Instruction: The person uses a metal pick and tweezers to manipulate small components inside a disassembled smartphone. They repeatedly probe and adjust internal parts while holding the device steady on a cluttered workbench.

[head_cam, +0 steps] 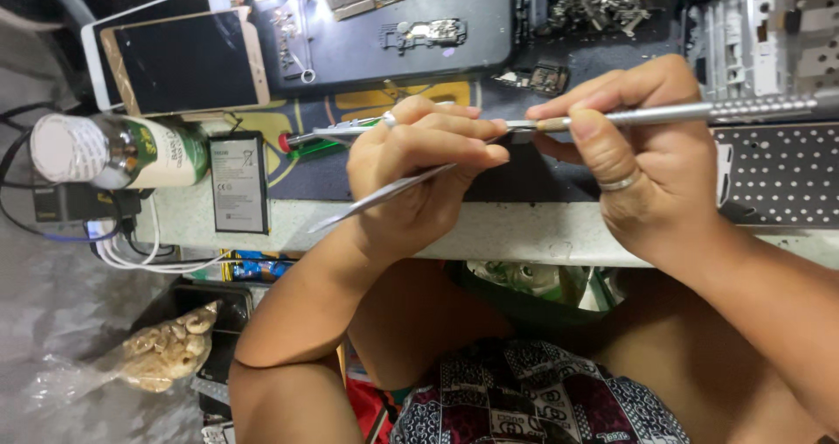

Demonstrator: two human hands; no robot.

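Two hands are working close together over the dark mat on the tabletop (524, 234). The left hand (419, 169) is closing its fingers around slim silver metal tweezers (384, 195), and the right hand (642, 147), wearing a ring, is pinching a long grey metal precision screwdriver (664, 114) near its tip. The tool ends are meeting between the fingertips, so some tiny part seems to be getting seated, though it is too small to see. Steady, fine alignment looks needed. A black rectangular phone battery (239, 183) is lying well to the left.
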